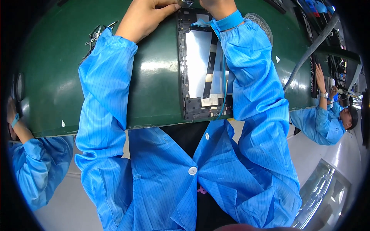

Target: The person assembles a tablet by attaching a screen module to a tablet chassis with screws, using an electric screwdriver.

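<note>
My left hand [143, 17] reaches to the top edge of the view. Its thumb and forefinger close on a small round shiny metal piece [185, 3], which the frame cuts off. My right hand [217, 7] is just right of that piece, its fingers beyond the top edge. Below both hands lies an opened tablet-like device [198, 63], with a black frame, silver panels and dark strips. My right forearm covers part of its right side. A blue wrist strap [230, 20] circles my right wrist, and its thin cord [224, 81] runs down across the device.
The device rests on a green table [158, 88]. Thin black and metal strips [94, 38] lie in a heap beyond my left sleeve. A round perforated metal disc [262, 27] is beside my right sleeve. Co-workers in blue sit at the left [38, 165] and right [323, 121].
</note>
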### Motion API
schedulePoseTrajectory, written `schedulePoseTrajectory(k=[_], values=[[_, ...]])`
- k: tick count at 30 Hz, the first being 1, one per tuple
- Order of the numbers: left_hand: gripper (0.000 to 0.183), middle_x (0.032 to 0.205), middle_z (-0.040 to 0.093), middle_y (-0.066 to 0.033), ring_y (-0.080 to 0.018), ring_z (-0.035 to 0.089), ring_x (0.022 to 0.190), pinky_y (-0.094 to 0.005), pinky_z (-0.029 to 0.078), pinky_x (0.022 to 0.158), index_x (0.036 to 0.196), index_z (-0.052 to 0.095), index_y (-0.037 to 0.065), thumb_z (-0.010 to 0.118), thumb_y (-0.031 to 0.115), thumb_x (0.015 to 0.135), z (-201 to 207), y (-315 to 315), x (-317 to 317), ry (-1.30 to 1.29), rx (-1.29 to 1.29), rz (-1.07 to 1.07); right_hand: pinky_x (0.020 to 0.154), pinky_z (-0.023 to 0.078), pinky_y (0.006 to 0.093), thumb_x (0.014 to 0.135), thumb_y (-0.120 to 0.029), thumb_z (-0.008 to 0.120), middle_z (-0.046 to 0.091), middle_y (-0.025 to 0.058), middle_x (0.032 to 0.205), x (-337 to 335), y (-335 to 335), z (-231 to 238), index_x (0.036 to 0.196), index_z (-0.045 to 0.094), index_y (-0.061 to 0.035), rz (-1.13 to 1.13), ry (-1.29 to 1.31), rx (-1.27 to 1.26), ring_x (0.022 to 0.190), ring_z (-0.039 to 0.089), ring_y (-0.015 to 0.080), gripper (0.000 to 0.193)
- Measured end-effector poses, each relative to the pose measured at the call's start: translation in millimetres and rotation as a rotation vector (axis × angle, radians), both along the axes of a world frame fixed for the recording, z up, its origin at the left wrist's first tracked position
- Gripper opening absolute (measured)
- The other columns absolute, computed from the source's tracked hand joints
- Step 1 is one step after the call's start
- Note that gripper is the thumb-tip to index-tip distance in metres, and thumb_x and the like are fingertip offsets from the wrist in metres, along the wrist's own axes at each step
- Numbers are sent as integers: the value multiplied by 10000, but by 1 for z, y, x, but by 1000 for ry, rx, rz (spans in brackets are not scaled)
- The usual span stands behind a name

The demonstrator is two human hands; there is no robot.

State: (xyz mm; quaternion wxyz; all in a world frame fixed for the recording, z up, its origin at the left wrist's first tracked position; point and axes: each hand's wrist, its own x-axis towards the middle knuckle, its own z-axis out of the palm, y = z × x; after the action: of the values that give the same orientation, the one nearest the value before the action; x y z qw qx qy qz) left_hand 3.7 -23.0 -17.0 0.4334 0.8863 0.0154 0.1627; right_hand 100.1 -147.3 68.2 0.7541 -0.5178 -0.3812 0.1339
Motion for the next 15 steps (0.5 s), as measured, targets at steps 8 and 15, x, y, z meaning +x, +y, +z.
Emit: schedulePoseTrajectory(k=[8,15], values=[[179,843,717,-205,-195,669,756,-331,520,715,943,714,-76,677,94,900,33,-19,-11,11,-97,60,376,396,269,909,-95,638,545,37,518,-2,1,-2,785,613,-7,-24,-7,-20,389,526,120,154],[268,976,716,-98,-170,668,877,-295,512,820,1085,701,-58,678,175,953,-10,7,0,-19,19,-5,377,387,268,935,-131,656,573,40,526,1,11,-14,770,625,4,-56,-41,-41,396,532,113,216]])
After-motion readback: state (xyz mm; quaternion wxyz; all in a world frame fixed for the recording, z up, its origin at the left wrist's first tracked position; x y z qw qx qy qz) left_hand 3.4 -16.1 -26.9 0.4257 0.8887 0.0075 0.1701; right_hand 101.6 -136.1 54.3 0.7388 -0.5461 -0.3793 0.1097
